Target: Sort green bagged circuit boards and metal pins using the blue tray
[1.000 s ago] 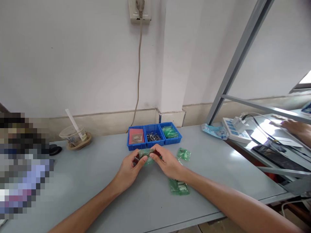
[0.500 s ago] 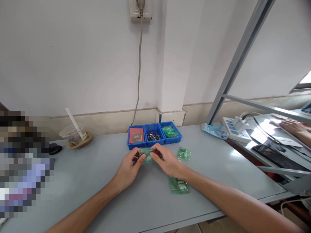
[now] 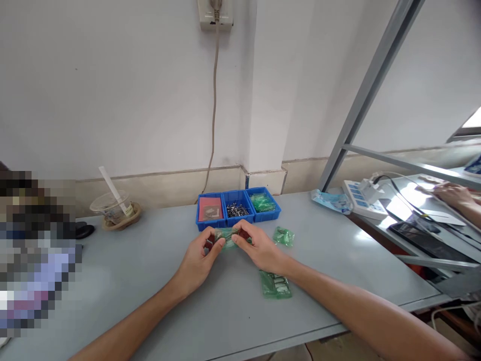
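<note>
Grey bench (image 3: 158, 291) below a white wall (image 3: 150, 100): just before blue trays (image 3: 211, 226), a green plastic packet (image 3: 227, 240) is pinched at opposite sides between the fingers of left hand (image 3: 198, 258) and right hand (image 3: 261, 250). Probably light, soft, slippery; best held by its edges.

Held green packet (image 3: 226, 239): ends covered by the left hand (image 3: 199, 258) and right hand (image 3: 262, 249); contents too small to tell;
Lower green packet (image 3: 271, 286): upper edge partly hidden by the right wrist (image 3: 284, 264);
Middle blue tray (image 3: 236, 196): metal pieces (image 3: 236, 210) too small to tell apart;
Wall socket (image 3: 207, 22): top cut off by the upper edge;
Pixelated patch (image 3: 37, 265): things within unreadable;
Co-worker's hand (image 3: 453, 194): fingers indistinct; forearm (image 3: 474, 209) cut off rightward.
</note>
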Action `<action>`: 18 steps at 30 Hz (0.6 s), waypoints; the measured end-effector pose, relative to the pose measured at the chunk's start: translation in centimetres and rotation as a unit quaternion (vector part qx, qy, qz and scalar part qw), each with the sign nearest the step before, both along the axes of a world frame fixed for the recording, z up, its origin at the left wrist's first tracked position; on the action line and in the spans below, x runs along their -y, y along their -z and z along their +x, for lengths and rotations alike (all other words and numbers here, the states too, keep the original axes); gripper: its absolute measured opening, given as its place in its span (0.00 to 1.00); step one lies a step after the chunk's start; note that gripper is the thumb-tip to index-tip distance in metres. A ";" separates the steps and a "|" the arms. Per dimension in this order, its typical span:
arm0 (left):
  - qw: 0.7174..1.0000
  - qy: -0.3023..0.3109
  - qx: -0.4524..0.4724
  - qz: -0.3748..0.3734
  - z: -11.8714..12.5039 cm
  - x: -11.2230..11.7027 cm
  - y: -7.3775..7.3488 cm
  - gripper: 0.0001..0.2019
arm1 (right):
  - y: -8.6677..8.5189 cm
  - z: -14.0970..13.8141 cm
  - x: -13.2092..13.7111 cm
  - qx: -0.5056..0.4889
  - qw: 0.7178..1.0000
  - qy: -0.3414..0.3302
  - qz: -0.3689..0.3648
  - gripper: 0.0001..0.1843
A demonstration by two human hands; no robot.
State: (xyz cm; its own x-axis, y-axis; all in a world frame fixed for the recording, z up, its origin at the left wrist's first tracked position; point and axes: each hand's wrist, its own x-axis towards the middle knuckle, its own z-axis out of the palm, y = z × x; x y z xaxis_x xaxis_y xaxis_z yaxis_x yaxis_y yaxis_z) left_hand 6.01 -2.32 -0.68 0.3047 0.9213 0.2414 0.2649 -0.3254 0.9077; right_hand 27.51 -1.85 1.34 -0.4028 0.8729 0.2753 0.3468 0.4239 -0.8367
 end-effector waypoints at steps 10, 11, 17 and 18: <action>1.000 -0.003 0.003 0.000 0.0 -0.3 0.2 0.16 | -0.2 0.1 0.2 0.006 1.000 0.002 -0.007 0.13; 1.000 -0.002 0.004 -0.004 0.0 -0.3 0.2 0.17 | -0.2 0.1 0.2 0.006 1.000 0.000 -0.006 0.14; 1.000 -0.009 0.003 0.009 -0.1 -0.3 0.2 0.15 | 0.1 -0.1 0.1 0.002 1.000 0.019 0.004 0.11; 1.000 -0.009 0.004 0.009 -0.1 -0.3 0.2 0.15 | 0.2 -0.2 0.0 0.002 1.000 0.018 0.004 0.11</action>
State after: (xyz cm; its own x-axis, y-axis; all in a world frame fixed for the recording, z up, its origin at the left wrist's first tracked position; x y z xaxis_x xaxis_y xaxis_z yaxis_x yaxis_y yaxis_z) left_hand 5.94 -2.03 -0.87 0.2859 0.9225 0.2594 0.2642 -0.3361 0.9040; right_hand 27.34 -1.88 1.18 -0.3721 0.8847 0.2806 0.3658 0.4177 -0.8317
